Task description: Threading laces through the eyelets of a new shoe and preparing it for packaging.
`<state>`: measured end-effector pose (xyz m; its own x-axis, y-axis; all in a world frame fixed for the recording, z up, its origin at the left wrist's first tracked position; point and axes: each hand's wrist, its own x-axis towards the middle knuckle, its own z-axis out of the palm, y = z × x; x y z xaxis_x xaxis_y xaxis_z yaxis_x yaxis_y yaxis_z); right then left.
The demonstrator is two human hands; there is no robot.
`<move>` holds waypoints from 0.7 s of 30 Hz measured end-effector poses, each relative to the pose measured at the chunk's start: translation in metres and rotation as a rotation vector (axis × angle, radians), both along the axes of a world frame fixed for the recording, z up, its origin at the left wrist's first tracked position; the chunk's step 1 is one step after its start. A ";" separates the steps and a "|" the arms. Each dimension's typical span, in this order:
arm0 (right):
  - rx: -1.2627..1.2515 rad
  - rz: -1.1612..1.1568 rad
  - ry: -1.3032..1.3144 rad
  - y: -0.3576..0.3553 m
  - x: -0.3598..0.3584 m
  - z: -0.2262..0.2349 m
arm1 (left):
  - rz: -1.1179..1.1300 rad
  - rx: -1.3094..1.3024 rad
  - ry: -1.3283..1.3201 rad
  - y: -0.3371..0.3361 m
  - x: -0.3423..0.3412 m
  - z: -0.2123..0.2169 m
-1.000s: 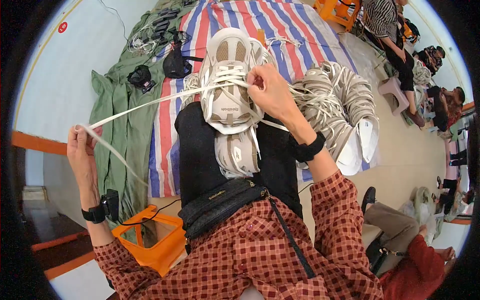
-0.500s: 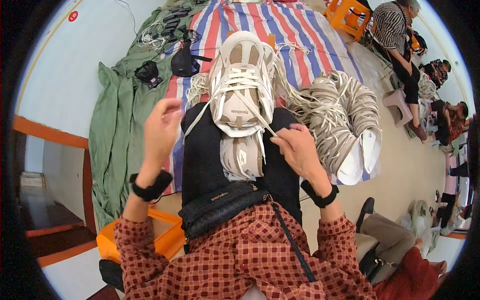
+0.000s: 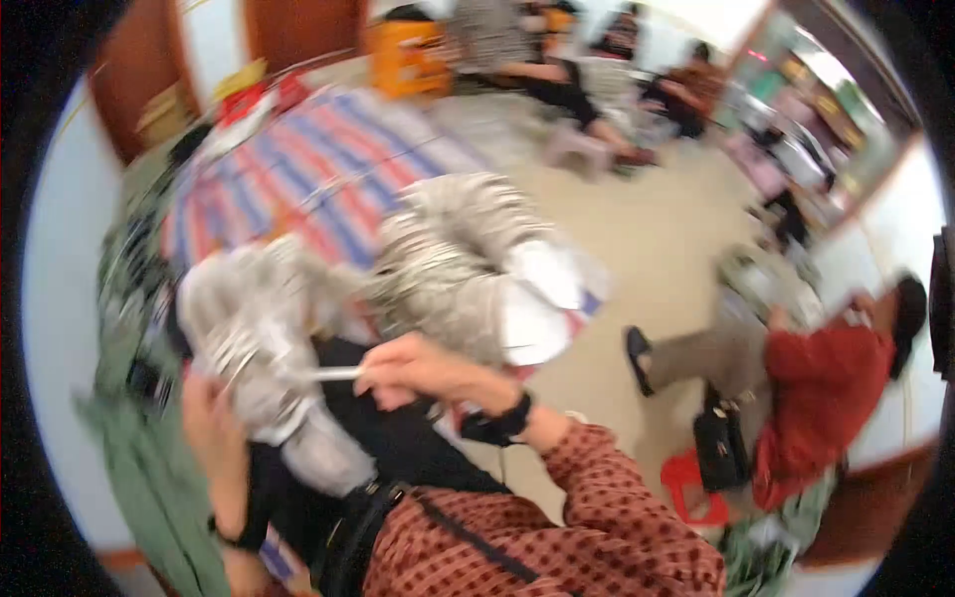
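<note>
White lace [image 3: 333,373] sticks out between the pinched fingers [image 3: 383,370] of the right hand [image 3: 428,373], and the fingers are shut tight on it so the thin lace cannot slip away. It looks pulled straight toward the shoe, which I think keeps it tight. The left hand [image 3: 209,423] is low on the left side, pressed against the pale grey shoe [image 3: 254,358]. It looks like it is holding the shoe steady, but the picture is too blurry to tell if those fingers are closed or open. The shoe rests on the person's lap, over dark clothes, close to the body where both hands can reach it easily. Both wrists wear black bands [image 3: 497,423]. A black strap bag [image 3: 353,527] crosses the red checked shirt [image 3: 587,527]. Just past the shoe sits a big pile of more pale shoes [image 3: 468,269], near enough to grab. They lie on a striped red and blue mat [image 3: 298,159] on the floor, which keeps them off the ground. Far to the right, another person in a red top [image 3: 816,388] sits by the wall.
</note>
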<state>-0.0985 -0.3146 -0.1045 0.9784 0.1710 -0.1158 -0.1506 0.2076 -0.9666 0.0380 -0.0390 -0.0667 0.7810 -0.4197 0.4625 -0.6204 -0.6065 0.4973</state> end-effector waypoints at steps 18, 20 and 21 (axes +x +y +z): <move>0.274 -0.705 -0.250 -0.025 0.016 0.011 | 0.147 -0.638 1.076 0.115 -0.011 0.036; 0.174 -0.808 -0.459 -0.057 0.017 -0.001 | 0.241 -1.094 0.865 0.186 0.027 -0.036; 0.353 -0.707 -0.439 -0.092 0.007 -0.003 | 0.422 -1.192 0.833 0.190 0.035 -0.032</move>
